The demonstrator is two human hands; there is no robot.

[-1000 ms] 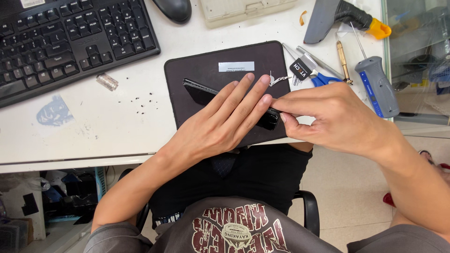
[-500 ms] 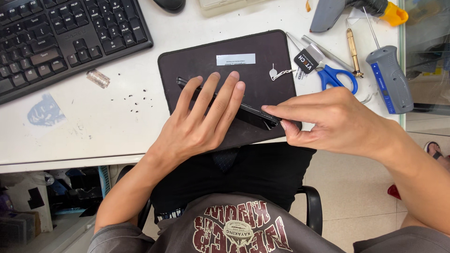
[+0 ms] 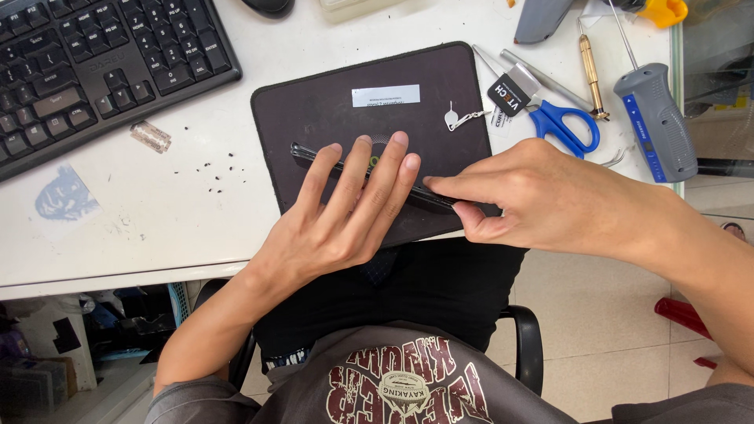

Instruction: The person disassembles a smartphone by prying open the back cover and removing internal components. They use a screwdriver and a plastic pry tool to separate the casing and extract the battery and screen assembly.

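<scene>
A thin black phone stands on its long edge on a dark mat at the desk's front. My left hand lies flat against the phone's face, fingers spread and pointing away from me. My right hand pinches the phone's right end between thumb and forefinger. Most of the phone is hidden behind my left fingers.
A black keyboard lies at the back left. Right of the mat are blue-handled scissors, a small metal pin tool, a brass screwdriver and a grey-blue handled tool. Tiny screws and a clear cap lie left.
My left hand has slid down the phone's face toward me, and my right hand has shifted its pinch at the phone's right end. The phone stays on edge on the mat.
</scene>
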